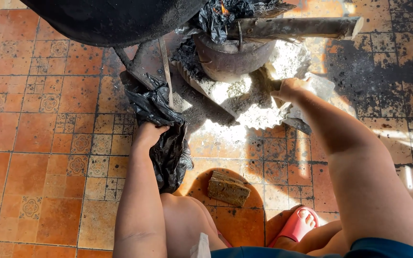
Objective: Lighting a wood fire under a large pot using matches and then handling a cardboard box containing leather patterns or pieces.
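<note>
My left hand [148, 132] grips a crumpled black plastic bag [161, 126] that trails down over the orange floor tiles. My right hand [288, 89] reaches forward and holds the edge of a corrugated metal sheet [244, 102] covered in grey ash. On that sheet stands a round, sooty clay stove [233, 57]. A long wooden log [295, 27] lies across the stove top, and burnt black plastic with a small flame [223, 10] sits above it.
A large blackened pan [111, 19] hangs over the top left. A small block of wood [229, 188] lies on the tiles near my knees. My foot in a red sandal [297, 224] is at bottom right. Soot stains the floor to the right.
</note>
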